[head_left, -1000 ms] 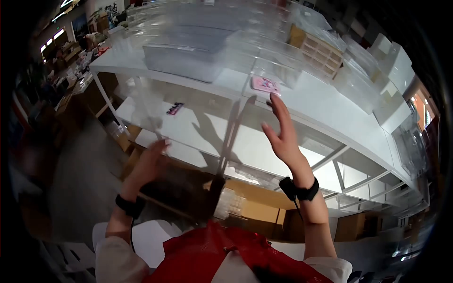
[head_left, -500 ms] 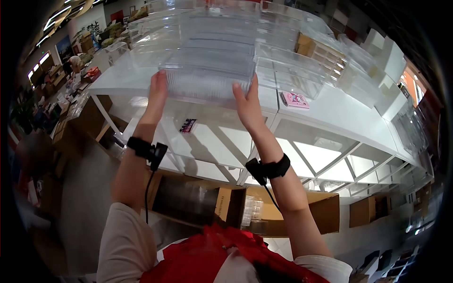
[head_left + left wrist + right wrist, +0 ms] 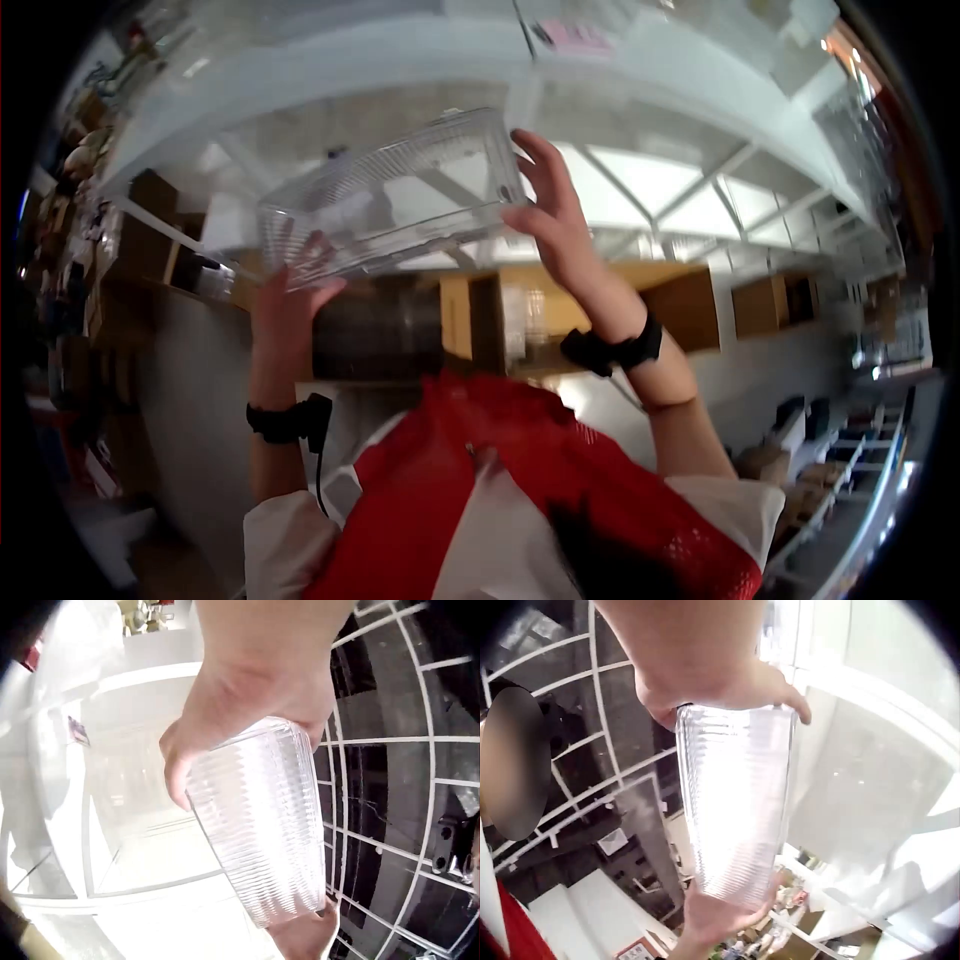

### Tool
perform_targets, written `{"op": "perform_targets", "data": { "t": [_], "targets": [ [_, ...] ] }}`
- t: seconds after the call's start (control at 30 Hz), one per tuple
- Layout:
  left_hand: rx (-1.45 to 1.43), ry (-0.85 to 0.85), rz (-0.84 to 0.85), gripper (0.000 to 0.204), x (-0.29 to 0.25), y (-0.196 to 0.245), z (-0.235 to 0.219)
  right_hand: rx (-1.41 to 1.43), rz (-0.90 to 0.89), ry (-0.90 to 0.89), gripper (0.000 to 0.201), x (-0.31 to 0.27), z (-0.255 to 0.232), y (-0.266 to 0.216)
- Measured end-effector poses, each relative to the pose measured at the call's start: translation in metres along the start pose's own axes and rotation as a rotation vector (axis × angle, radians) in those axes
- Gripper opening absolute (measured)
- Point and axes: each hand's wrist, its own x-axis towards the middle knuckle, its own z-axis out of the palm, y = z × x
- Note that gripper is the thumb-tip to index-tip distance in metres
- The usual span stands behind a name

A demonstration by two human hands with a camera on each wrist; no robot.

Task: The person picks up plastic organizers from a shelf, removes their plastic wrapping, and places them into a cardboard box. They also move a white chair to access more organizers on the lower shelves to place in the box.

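A clear ribbed plastic box (image 3: 395, 195) is held in the air between both hands, tilted with its right end higher in the head view. The left hand (image 3: 290, 310) grips its left end, with fingers seen through the clear wall. At the other end the right hand (image 3: 560, 215) holds the box with thumb and fingers on either side. In the left wrist view the left hand (image 3: 255, 697) spans the near end of the ribbed box (image 3: 259, 825). The right wrist view shows the right hand (image 3: 705, 682) across the box's (image 3: 735, 802) near end.
White shelving (image 3: 700, 150) stands in front, with a pink packet (image 3: 575, 37) on its top. Below the hands are open cardboard boxes (image 3: 680, 310) and a dark container (image 3: 375, 330). Another cardboard box (image 3: 765, 305) sits at the right.
Both hands have taken a clear box from the stack on the shelf top and brought it back toward the body, now tilted. The head view has turned further down.
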Motion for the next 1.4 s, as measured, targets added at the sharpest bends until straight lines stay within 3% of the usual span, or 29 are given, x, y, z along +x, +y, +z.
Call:
{"op": "perform_targets", "data": {
  "t": [0.03,0.1,0.23,0.33,0.37,0.5,0.6,0.67,0.73,0.77,0.8,0.83,0.9,1.03,1.17,1.23,1.27,1.33,1.4],
  "targets": [
    [-0.493,0.057,-0.220,0.075,-0.001,0.016,0.008,0.069,0.087,-0.077,0.071,-0.005,-0.016,0.016],
    [-1.425,0.202,-0.734,0.083,0.002,0.043,0.024,-0.156,0.234,-0.119,0.071,-0.010,-0.047,0.026],
    [-1.099,0.082,-0.449,0.077,0.034,0.079,0.054,-0.502,0.300,-0.457,0.070,-0.020,-0.102,0.049],
    [-0.950,-0.025,-0.478,0.080,0.074,0.129,0.077,-0.407,0.460,-0.708,0.083,-0.044,-0.138,0.076],
    [-1.034,-0.066,-0.456,0.081,0.080,0.133,0.092,-0.490,0.519,-0.769,0.092,-0.052,-0.145,0.074],
    [-1.229,-0.152,-0.523,0.074,0.101,0.167,0.148,-0.270,0.513,-0.685,0.077,-0.086,-0.204,0.084],
    [-1.327,-0.146,-0.791,0.067,0.110,0.193,0.208,-0.241,0.613,-0.604,0.071,-0.104,-0.260,0.099],
    [-1.118,-0.180,-0.840,0.067,0.105,0.204,0.256,-0.279,0.718,-0.596,0.079,-0.115,-0.300,0.120],
    [-1.004,-0.205,-0.894,0.066,0.077,0.199,0.324,-0.491,0.786,-0.576,0.087,-0.128,-0.342,0.168],
    [-0.973,-0.174,-0.833,0.064,0.053,0.189,0.366,-0.691,0.830,-0.590,0.095,-0.128,-0.351,0.179],
    [-0.780,-0.222,-0.920,0.058,0.052,0.200,0.372,-0.792,0.932,-0.637,0.093,-0.135,-0.366,0.214],
    [-0.587,-0.256,-0.898,0.056,0.034,0.195,0.397,-0.799,1.079,-0.703,0.092,-0.133,-0.371,0.236],
    [-0.306,-0.330,-0.887,0.054,-0.005,0.185,0.442,-0.860,1.190,-0.810,0.090,-0.140,-0.380,0.297],
    [-0.029,-0.583,-0.802,0.056,-0.072,0.169,0.503,-1.040,1.048,-0.967,0.087,-0.199,-0.398,0.466],
    [-0.115,-0.724,-0.774,0.063,-0.102,0.170,0.527,-1.115,1.012,-1.067,0.097,-0.249,-0.391,0.594],
    [-0.112,-0.694,-0.777,0.067,-0.111,0.170,0.537,-1.075,1.032,-1.132,0.103,-0.269,-0.388,0.640],
    [-0.109,-0.680,-0.776,0.069,-0.113,0.170,0.542,-1.019,1.119,-1.234,0.102,-0.259,-0.375,0.648],
    [-0.174,-0.660,-0.815,0.073,-0.115,0.171,0.546,-0.727,1.194,-1.119,0.099,-0.282,-0.384,0.697],
    [-0.189,-0.667,-0.834,0.077,-0.113,0.174,0.548,-0.675,1.175,-1.166,0.097,-0.292,-0.385,0.724]
  ]
}}
